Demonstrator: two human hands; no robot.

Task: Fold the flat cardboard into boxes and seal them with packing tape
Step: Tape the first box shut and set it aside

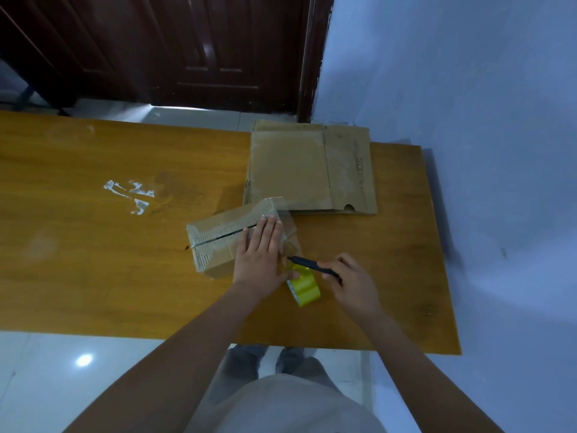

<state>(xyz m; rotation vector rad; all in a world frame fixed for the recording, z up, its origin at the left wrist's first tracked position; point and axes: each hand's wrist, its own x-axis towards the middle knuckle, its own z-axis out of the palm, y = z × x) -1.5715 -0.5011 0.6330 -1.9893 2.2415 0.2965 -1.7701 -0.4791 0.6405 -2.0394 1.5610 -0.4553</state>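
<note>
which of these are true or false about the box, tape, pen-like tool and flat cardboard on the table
1. The left hand lies flat on the box. True.
2. The right hand is empty. False: it holds a dark pen-like tool, tip toward the tape strip.
3. The tape roll is yellow and sits near the hands. True.
4. The flat cardboard lies at the table's left end. False: it lies at the far right, behind the box.
5. The box's seam is fully closed. False: a dark gap shows along its top.
</note>
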